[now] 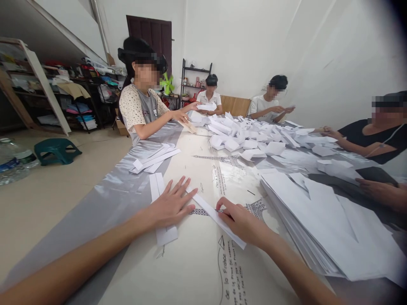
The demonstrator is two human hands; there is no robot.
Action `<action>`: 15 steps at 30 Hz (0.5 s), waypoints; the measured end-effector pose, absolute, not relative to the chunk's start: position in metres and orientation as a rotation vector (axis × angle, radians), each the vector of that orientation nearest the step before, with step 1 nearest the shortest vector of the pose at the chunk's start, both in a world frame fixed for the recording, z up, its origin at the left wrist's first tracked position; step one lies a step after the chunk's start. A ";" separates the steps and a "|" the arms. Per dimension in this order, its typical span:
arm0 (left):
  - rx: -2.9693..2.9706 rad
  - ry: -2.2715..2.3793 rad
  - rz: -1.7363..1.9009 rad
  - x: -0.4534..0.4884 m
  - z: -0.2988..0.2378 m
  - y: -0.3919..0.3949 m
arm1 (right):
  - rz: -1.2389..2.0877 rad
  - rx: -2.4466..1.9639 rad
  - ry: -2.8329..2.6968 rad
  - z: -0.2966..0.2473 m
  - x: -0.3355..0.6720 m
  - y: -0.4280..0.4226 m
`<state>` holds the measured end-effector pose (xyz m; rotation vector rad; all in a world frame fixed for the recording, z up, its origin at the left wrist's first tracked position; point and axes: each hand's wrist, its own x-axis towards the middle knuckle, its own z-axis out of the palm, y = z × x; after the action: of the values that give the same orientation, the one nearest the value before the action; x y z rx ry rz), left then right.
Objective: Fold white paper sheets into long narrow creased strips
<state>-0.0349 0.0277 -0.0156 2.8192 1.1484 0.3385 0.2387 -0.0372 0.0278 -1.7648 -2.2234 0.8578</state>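
Observation:
My left hand [173,203] lies flat with its fingers spread, palm over a white paper strip [167,235] with a folded look. Its fingertips rest at the far end of a second, narrow paper strip [206,203], which slants across the printed table cover [190,262]. My right hand [237,220] has its thumb and curled fingers closed on the edge of that slanting strip, about midway along it. Beyond my left hand lies a loose bunch of paper strips [159,160].
A thick stack of white envelope-like paper [318,220] stands at the right. Past it spreads a heap of folded white paper pieces [251,135]. Several people sit or stand around the table, handling paper. A green stool [57,148] stands on the floor at left, beside plastic bottles [17,154].

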 end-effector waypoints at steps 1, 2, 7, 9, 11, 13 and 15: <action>2.821 1.141 0.332 -0.035 -0.016 0.028 | 0.870 -1.760 -2.218 0.028 0.238 -0.037; 2.820 1.134 0.322 -0.035 -0.016 0.028 | 0.882 -1.758 -2.211 0.028 0.238 -0.037; 2.825 1.129 0.361 -0.035 -0.014 0.026 | 0.908 -1.726 -2.190 0.030 0.238 -0.037; 2.829 1.132 0.388 -0.034 -0.010 0.024 | 0.918 -1.725 -2.185 0.029 0.239 -0.037; 2.846 1.121 0.400 -0.032 -0.005 0.022 | 0.936 -1.723 -2.180 0.028 0.239 -0.037; 2.874 1.102 0.387 -0.031 -0.001 0.020 | 0.934 -1.715 -2.179 0.027 0.239 -0.036; 2.900 1.066 0.340 -0.031 0.002 0.018 | 0.919 -1.716 -2.183 0.026 0.239 -0.036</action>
<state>-0.0311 0.0184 0.0020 2.9003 1.0663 0.3404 0.2389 -0.0360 0.0263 -1.7160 -2.1826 0.9185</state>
